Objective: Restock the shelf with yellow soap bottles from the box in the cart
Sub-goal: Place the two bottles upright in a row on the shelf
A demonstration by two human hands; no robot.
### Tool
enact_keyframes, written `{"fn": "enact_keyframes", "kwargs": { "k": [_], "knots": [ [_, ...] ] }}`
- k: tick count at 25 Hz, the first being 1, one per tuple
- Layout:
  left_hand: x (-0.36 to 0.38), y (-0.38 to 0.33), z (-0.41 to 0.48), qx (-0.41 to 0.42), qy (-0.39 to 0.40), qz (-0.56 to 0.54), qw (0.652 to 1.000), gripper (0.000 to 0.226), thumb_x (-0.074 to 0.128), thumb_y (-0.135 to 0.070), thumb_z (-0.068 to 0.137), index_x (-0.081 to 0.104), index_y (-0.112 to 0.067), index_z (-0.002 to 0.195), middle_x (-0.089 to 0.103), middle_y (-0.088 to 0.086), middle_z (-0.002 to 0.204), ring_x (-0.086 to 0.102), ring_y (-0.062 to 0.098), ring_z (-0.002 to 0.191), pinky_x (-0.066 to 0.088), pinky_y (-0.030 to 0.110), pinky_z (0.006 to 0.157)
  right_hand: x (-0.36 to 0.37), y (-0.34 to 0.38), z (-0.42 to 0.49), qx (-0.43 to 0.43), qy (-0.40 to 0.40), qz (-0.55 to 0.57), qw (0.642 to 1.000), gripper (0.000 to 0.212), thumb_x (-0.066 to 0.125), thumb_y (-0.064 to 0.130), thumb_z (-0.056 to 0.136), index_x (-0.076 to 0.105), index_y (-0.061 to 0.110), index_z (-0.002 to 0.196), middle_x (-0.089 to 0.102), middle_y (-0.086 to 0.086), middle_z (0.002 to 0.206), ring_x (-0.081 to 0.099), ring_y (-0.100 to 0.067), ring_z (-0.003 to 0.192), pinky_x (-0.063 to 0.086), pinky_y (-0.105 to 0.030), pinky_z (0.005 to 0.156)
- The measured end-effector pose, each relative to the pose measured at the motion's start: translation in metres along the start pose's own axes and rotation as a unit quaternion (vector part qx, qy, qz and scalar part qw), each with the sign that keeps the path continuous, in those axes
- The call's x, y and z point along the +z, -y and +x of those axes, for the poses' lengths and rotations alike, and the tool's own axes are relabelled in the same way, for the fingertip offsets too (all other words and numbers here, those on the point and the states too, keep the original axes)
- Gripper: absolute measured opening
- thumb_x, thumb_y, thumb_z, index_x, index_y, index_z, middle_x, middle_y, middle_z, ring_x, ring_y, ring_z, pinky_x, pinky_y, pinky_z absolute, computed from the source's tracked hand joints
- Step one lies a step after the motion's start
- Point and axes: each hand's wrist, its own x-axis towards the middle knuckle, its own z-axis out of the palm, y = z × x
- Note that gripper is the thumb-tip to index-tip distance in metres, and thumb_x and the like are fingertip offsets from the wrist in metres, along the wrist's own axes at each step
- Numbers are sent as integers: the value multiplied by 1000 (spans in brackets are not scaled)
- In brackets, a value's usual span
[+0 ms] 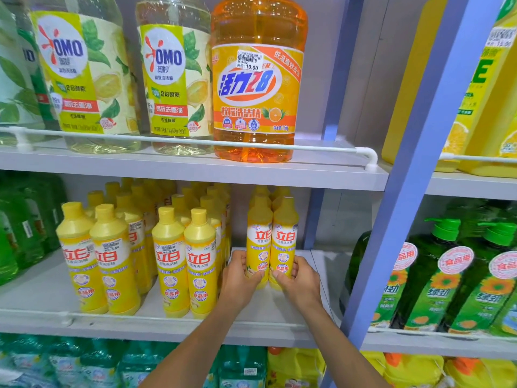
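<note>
Two yellow soap bottles stand upright side by side on the middle shelf (279, 317), more yellow bottles right behind them. My left hand (240, 278) grips the left bottle (258, 242) near its base. My right hand (300, 281) grips the right bottle (285, 239) the same way. To their left stand several rows of the same yellow bottles (170, 261), set closer to the shelf's front edge. The box and the cart are out of view.
The shelf above holds large clear Omo bottles (173, 79) and an orange jug (256, 79). A blue upright post (405, 219) bounds the bay on the right. Green bottles (436, 275) fill the neighbouring bay. Bare shelf lies right of the held pair.
</note>
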Motion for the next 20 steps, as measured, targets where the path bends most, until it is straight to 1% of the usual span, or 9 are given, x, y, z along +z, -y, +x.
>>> {"fn": "enact_keyframes", "kwargs": {
  "k": [2,5,6,9,12,15,18,20],
  "knots": [
    [0,-1,2,0,9,1,1000,47,83,-22,82,51,-28,116,69,-4,119,66,11,105,58,37,95,0,0,2,1,-5,-3,1000,47,87,35,76,67,19,116,75,4,107,71,-10,93,57,-22,80],
    [1,0,3,20,8,17,1000,47,82,-28,83,54,-31,121,67,-7,120,66,10,106,57,39,96,0,1,2,4,-13,-8,1000,46,87,34,75,67,20,114,75,5,104,70,-7,90,51,-12,73],
    [2,2,4,26,2,23,999,48,82,-30,82,55,-31,123,67,-8,120,65,11,107,57,40,96,1,2,2,5,-15,-7,1000,45,87,35,75,67,20,113,75,5,104,70,-7,90,51,-11,72],
    [3,3,5,29,-4,33,999,51,82,-33,82,58,-29,127,67,-7,121,65,13,108,57,41,98,1,5,2,6,-19,-11,1000,45,87,36,76,67,20,113,74,5,103,69,-10,91,53,-19,76],
    [2,1,4,31,-1,28,999,51,82,-32,82,58,-28,127,68,-7,121,66,11,107,57,40,98,2,6,2,3,-21,-18,1000,45,86,38,77,67,20,114,73,5,103,69,-11,91,53,-20,76],
    [2,0,3,30,-5,20,999,51,82,-30,83,58,-26,128,68,-7,120,65,11,107,56,39,98,2,4,3,-1,-21,-16,1000,46,86,39,76,67,21,114,74,4,105,70,-11,91,59,-29,82],
    [3,-1,2,21,-12,5,1000,54,82,-29,82,57,-23,129,68,-7,119,66,11,105,57,36,96,2,4,3,1,-20,-11,1000,47,87,39,75,67,21,114,75,5,104,70,-9,91,59,-28,82],
    [2,-2,2,13,-14,-14,1000,53,83,-28,81,57,-22,127,68,-8,114,66,8,100,58,32,93,2,5,3,0,-19,-10,1000,47,87,39,75,67,21,113,75,5,104,70,-8,90,58,-25,81]
  ]
}}
